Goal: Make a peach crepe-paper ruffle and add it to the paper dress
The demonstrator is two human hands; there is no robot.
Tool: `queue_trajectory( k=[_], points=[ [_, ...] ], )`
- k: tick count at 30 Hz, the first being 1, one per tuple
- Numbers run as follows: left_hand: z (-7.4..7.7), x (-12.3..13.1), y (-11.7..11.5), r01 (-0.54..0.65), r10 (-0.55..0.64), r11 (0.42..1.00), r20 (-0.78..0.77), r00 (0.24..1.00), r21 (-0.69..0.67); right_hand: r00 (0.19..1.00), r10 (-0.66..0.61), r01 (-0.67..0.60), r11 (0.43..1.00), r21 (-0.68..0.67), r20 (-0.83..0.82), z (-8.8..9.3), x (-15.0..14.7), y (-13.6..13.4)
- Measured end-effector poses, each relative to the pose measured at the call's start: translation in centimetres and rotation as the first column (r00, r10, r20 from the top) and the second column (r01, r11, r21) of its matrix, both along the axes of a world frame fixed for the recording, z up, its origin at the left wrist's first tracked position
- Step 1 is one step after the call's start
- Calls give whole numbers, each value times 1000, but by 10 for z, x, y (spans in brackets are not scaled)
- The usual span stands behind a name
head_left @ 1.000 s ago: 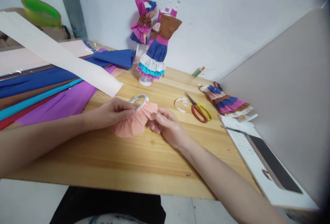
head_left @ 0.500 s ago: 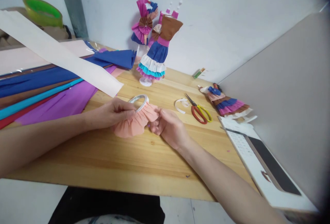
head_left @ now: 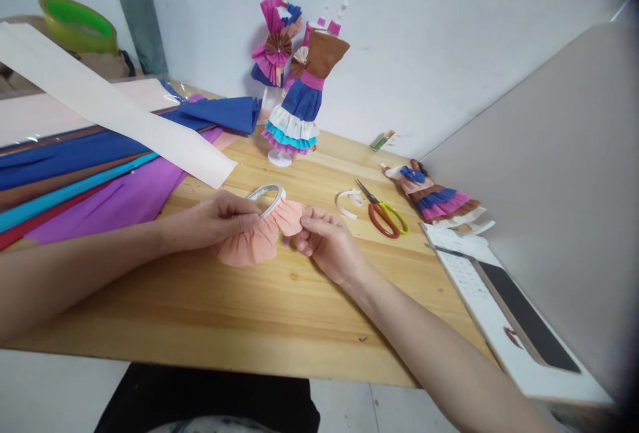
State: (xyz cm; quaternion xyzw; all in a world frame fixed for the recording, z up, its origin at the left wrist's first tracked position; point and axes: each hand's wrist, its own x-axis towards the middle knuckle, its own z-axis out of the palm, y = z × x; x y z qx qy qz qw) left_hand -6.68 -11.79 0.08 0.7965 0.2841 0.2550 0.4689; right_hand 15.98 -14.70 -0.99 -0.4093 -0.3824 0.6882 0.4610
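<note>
Between my hands is a peach strip of gathered crepe paper (head_left: 249,243), its upper edge along a roll of white tape (head_left: 275,205). My left hand (head_left: 232,213) grips the tape roll and the paper's gathered edge, thumb on top. With thumb and fingertips, my right hand (head_left: 324,237) pinches the strip's right end. The paper hangs in loose ruffles just above the wooden table (head_left: 239,313). To the right of my right hand lie open scissors (head_left: 387,213) with red and yellow handles, beside a curled white strip (head_left: 344,205).
Two small paper dresses on stands, the nearer a tiered dress (head_left: 304,94), stand at the back. Coloured crepe sheets (head_left: 100,153) and a long white strip (head_left: 124,114) cover the left. At right lie another ruffled dress (head_left: 442,200) and a white board (head_left: 464,280).
My right hand still pinches the paper's end; the ruffle beside it now lies flatter and more spread out. My left hand keeps its hold. The whole view has shifted slightly.
</note>
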Motion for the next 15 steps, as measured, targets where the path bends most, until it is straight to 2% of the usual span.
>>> queue_trajectory(
  k=[5,10,15],
  points=[
    [1,1,0,7,-7,1000,12,1000,4,999,51,-51,998,26,8,-3,-1,-1],
    [3,1,0,8,-8,1000,0,1000,-24,998,20,-15,996,85,-56,-5,0,1],
    [3,1,-1,-1,1,1000,0,1000,-11,998,39,-35,997,66,-51,-4,0,1]
  ],
)
